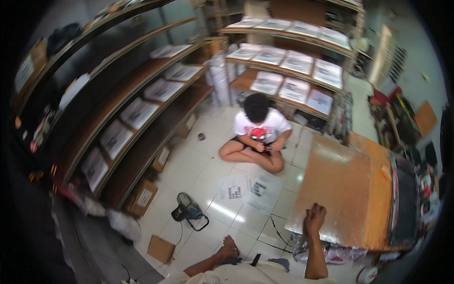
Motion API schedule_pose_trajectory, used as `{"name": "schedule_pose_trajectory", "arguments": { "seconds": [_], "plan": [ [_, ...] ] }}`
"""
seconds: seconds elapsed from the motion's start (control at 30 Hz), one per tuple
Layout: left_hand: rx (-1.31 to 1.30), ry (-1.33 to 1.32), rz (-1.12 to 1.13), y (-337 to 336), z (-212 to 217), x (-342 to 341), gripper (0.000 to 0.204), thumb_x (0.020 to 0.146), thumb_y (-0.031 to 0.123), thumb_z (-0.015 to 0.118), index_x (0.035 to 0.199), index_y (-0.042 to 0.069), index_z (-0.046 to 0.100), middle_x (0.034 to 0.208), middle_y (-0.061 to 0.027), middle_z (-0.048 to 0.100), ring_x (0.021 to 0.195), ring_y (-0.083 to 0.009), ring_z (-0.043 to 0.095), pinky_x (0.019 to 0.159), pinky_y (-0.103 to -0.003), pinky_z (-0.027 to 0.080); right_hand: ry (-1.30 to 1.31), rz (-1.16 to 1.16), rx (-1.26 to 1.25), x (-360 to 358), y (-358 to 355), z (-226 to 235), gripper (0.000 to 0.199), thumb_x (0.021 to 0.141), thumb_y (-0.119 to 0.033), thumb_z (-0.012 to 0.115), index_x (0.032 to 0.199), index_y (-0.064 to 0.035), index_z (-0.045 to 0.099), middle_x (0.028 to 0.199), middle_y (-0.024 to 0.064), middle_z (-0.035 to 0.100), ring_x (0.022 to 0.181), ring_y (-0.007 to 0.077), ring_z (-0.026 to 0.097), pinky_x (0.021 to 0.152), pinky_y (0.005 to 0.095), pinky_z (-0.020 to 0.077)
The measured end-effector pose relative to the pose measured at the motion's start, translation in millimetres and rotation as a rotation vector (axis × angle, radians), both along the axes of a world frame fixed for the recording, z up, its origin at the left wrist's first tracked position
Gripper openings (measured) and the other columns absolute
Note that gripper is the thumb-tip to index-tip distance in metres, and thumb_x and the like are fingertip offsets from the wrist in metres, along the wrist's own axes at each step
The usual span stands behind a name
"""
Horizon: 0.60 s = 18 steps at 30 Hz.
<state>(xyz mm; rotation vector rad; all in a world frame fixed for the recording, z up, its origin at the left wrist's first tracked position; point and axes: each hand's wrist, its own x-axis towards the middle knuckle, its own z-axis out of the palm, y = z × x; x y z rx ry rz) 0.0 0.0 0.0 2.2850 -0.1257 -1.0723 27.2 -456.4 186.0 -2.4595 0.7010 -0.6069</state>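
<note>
My right hand (314,218) rests with curled fingers on the near edge of a large wooden board (338,189) lying flat at the right. My left hand (228,248) hangs low by my hip, fingers loosely closed, touching dark clothing; nothing visible in it. Printed paper sheets (250,189) lie on the white tiled floor (203,165) ahead of me. Beyond them another person (257,135) sits cross-legged on the floor in a white shirt, hands together on a small object.
Wooden shelves (142,94) with stacks of printed sheets run along the left and the back wall (283,61). A small dark fan (187,210) with a cable, cardboard boxes (161,248), and a plastic bag (326,253) sit on the floor. Cluttered items stand at right.
</note>
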Motion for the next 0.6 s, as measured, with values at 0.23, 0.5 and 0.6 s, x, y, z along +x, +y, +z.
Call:
{"name": "schedule_pose_trajectory", "arguments": {
  "seconds": [0.23,0.5,0.6],
  "plan": [
    [0.026,0.047,0.044,30.4,52.9,87.0,0.058,0.092,0.041,0.059,0.122,-0.009,0.058,0.116,-0.0304,0.064,0.111,-0.0426,0.062,0.096,-0.046,0.05,0.141,-0.253,-0.325,11.5,35.3,-17.5,0.048,0.088,-0.019,0.059,0.133,-0.0045,0.051,0.128,0.0246,0.048,0.116,0.0447,0.045,0.095,0.0574,0.0379],
    [-0.099,-0.036,0.351,71.5,53.8,174.3,0.064,0.091,0.046,0.063,0.13,-0.005,0.056,0.119,-0.0277,0.065,0.112,-0.0389,0.064,0.096,-0.042,0.051,0.289,-0.319,-0.416,89.8,56.0,3.5,0.065,0.089,-0.032,0.068,0.144,-0.0078,0.045,0.143,0.0217,0.045,0.13,0.0408,0.042,0.106,0.0539,0.0349],
    [-0.134,-0.057,0.389,88.2,63.4,208.8,0.064,0.091,0.047,0.063,0.13,-0.003,0.056,0.117,-0.0261,0.066,0.11,-0.0379,0.065,0.096,-0.042,0.05,0.059,0.131,-0.391,179.6,92.6,25.3,0.071,0.084,-0.025,0.075,0.143,-0.0017,0.043,0.141,0.0249,0.047,0.131,0.0433,0.042,0.109,0.0529,0.0323]
  ]
}}
